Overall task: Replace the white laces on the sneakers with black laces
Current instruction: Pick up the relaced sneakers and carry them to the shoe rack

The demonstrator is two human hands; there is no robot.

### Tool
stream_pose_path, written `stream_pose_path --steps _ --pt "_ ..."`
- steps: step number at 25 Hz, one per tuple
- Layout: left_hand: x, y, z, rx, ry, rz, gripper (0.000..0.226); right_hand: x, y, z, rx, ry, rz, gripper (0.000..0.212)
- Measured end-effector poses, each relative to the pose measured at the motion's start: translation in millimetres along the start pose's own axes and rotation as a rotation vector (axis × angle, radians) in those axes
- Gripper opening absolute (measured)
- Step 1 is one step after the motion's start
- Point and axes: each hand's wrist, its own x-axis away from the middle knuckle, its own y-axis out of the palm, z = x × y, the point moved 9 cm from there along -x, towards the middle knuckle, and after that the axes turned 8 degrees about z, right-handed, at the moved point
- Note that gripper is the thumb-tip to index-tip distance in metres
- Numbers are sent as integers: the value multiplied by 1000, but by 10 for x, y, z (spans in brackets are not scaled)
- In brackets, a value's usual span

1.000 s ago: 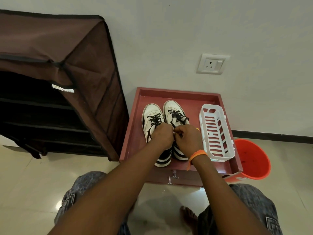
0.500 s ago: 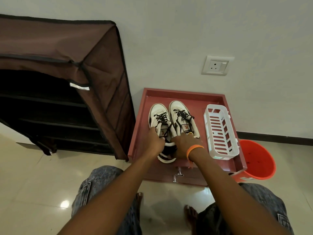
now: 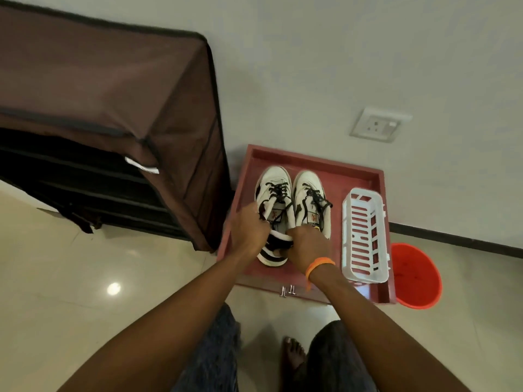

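Two white sneakers with black trim stand side by side, toes toward the wall, in a red wooden tray (image 3: 311,162). Both carry black laces. My left hand (image 3: 249,230) grips the left sneaker (image 3: 273,188) at its left collar, fingers curled round the edge. The fingers of my right hand (image 3: 307,244), which wears an orange wristband, curl over the heel area between the two shoes, touching the right sneaker (image 3: 310,190). The heels are partly hidden by both hands. No white laces are visible.
A white slotted plastic basket (image 3: 363,236) lies in the tray's right side. An orange bucket (image 3: 416,275) stands on the floor to the right. A brown fabric shoe rack (image 3: 113,123) stands to the left. My knees and a bare foot (image 3: 294,355) are below.
My hands moved from the lace area down to the shoes' collars and heels. The camera view swung and tilted, so the tray now sits further right.
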Motion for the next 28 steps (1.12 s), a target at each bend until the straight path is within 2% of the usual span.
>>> stream_pose_path --steps 4,7,13,18,22,25,28 --pt "178 -685 408 36 -146 -21 24 326 -722 -371 73 -13 -21 40" --pt "548 -1304 642 15 -214 24 26 733 -1218 -723 96 -66 -66 43" --pt "1207 -2359 399 -48 -442 152 17 1408 -1508 -1609 94 -257 -206 42" --pt "1862 -3185 -397 -25 -674 321 19 2031 -1163 -2479 70 -447 -387 45" --pt "2008 -3712 -1130 67 -787 430 17 2209 -665 -3213 67 -509 -412 47" --pt "1753 -3931 -1684 151 -745 553 4 2037 -86 -3756 32 -493 -387 49" --pt "1365 -4003 -2054 205 -566 678 11 1684 295 -4186 27 -502 -261 36"
